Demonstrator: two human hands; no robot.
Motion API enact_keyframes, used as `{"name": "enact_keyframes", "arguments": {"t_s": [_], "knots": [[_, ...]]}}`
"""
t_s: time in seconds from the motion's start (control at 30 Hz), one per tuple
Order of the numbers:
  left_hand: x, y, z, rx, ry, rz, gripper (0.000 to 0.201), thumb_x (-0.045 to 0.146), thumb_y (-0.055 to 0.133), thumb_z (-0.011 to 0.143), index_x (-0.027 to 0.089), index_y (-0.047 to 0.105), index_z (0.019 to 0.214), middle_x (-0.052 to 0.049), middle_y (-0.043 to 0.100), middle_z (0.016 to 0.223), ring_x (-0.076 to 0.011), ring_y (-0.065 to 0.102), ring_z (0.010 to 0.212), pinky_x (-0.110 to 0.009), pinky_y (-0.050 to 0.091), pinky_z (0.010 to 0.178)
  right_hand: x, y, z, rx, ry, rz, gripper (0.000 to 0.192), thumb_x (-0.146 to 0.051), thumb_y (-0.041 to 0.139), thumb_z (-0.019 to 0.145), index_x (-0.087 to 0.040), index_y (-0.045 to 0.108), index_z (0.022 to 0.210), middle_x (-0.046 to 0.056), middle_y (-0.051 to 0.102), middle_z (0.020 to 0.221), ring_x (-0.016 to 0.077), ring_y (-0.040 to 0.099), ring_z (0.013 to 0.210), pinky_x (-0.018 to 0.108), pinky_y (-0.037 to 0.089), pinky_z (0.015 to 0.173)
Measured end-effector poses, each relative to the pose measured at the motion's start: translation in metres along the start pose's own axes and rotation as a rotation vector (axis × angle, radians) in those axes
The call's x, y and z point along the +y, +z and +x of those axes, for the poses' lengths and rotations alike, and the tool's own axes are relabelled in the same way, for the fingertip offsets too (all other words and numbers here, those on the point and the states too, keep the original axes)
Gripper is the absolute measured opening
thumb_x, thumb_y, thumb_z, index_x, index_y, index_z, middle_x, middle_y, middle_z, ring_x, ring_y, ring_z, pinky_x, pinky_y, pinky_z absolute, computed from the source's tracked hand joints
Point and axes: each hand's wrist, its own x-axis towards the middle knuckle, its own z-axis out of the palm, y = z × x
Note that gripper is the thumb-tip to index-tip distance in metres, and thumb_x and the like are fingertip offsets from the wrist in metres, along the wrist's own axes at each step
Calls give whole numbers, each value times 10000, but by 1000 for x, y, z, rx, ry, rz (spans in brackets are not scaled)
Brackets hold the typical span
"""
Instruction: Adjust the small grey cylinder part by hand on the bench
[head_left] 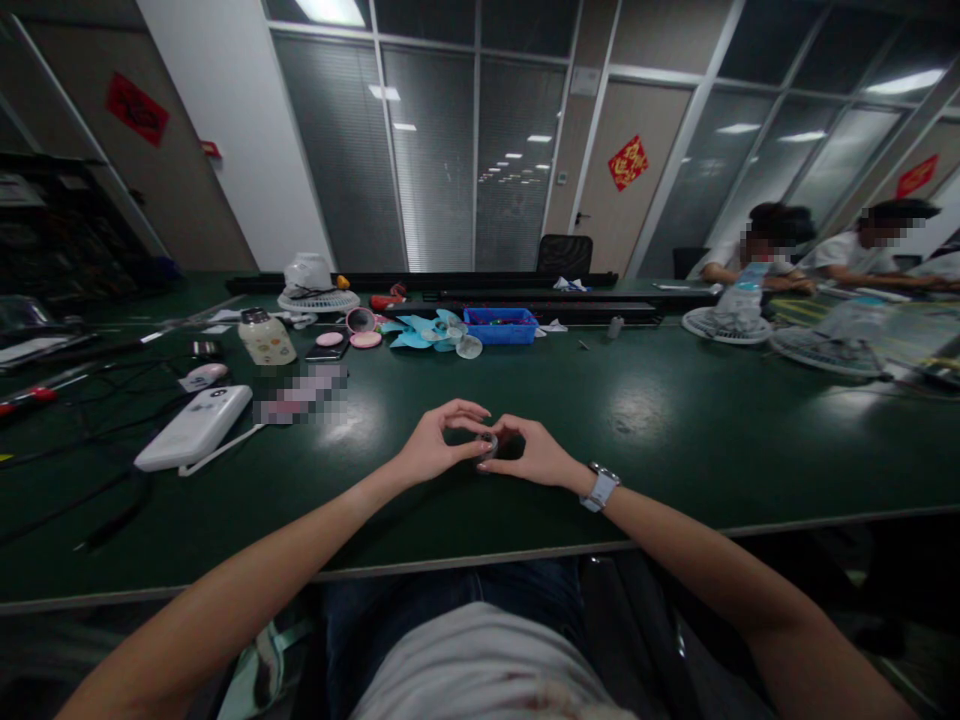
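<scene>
Close to the table's front edge, a small round greyish part point(489, 441) is held between my two hands; its kind is too small to make out. My left hand point(444, 440) grips it from the left, thumb against its near side and fingers curved over the far side. From the right, my right hand point(536, 452) pinches it between thumb and fingers, a light-strapped watch on that wrist. The fingers cover much of the part. Both hands are just above or on the green tabletop point(480, 520).
At left lie a white power bank point(196, 428) with a cable, a patterned bottle point(267, 337) and dark wires. Behind my hands stand blue fan blades point(424, 330) and a blue bin point(500, 325). A small cylinder point(615, 327) and a fan point(727, 322) are to the right, near co-workers.
</scene>
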Motion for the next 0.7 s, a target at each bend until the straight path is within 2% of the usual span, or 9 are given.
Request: {"name": "enact_keyframes", "arguments": {"t_s": [0.23,0.37,0.7], "knots": [[-2,0,-1,-20,37,38,427,264,813,721,156,643,1097,-92,767,967,-262,662,1069,-404,416,1018,-1,-1,-1,58,-68,-70,284,-359,790,718,-190,654,902,20,681,892,195,634,852,324,493,804],[1,0,-1,-40,52,54,346,264,799,735,162,672,1040,-93,754,1007,-262,643,1107,-389,414,1028,-1,-2,-1,62,-86,-88,277,-360,786,723,-190,659,901,20,687,890,195,638,847,322,488,802],[8,2,-2,-82,78,62,338,243,774,757,153,647,1056,-94,762,976,-268,688,1044,-399,435,1011,-4,-2,-1,56,-97,-121,261,-321,793,714,-180,671,897,24,698,894,198,645,852,311,481,790]]}}
